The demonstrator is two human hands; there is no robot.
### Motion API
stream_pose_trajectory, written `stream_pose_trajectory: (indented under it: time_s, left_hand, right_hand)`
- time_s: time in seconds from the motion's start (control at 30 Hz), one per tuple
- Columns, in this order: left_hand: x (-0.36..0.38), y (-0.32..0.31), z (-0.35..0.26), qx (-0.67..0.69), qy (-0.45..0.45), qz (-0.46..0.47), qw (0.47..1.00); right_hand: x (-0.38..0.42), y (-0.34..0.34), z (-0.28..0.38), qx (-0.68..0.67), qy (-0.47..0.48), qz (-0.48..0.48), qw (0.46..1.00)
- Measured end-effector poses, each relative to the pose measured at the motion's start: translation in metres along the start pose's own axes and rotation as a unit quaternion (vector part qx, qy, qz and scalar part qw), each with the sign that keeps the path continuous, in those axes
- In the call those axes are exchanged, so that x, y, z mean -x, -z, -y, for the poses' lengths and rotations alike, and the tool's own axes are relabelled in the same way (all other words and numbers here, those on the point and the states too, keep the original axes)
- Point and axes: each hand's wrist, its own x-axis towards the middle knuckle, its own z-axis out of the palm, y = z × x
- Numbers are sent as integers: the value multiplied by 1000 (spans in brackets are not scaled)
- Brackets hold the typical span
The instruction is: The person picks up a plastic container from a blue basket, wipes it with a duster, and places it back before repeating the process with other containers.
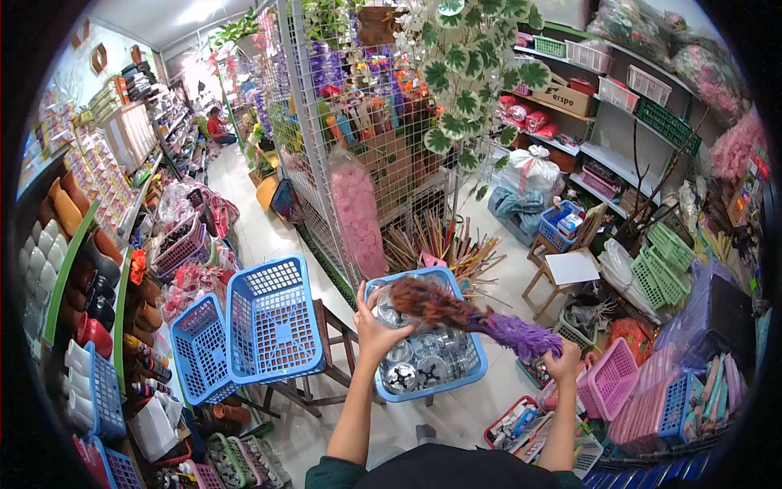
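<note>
My right hand (562, 360) is closed round the purple end of a fluffy duster (521, 332). Its brown, slightly blurred head (432, 303) sweeps over the far side of a light blue plastic basket (432, 395). Several clear round containers (430, 371) lie in that basket, some with black-and-silver patterned ends. My left hand (379, 330) is at the basket's left side, thumb and fingers around a clear round container (386, 311), partly hidden by the duster and the hand.
Two blue baskets (277, 322) stand to the left on a dark wooden stool (330, 326). Ahead is a wire mesh rack (326, 196) with artificial flowers and sticks. Shelves of vases (61, 220) line the left. Pink baskets (609, 379) and a small chair (570, 269) stand right. A person (218, 126) sits far back.
</note>
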Motion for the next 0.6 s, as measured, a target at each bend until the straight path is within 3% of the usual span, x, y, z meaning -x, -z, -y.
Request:
stream_pose_trajectory:
  time_s: [0.1,0.2,0.27,0.4,0.5,0.6]
  left_hand:
    - [10,-5,7,4,18,-7,1000]
    - [23,-12,11,7,21,17,1000]
    - [31,-18,16,33,44,34,998]
    - [46,-25,20,47,50,61,996]
    - [51,-25,18,58,25,74,995]
    - [55,-23,13,35,11,77,996]
  right_hand:
    - [17,-28,-16,-16,-51,-22,998]
    - [28,-58,3,-21,-202,-5,979]
    - [49,-107,-10,-31,-255,3,966]
    - [78,-195,-3,-234,-377,22,896]
    - [83,-240,17,-307,-376,-7,874]
    - [88,-279,16,-331,-391,48,858]
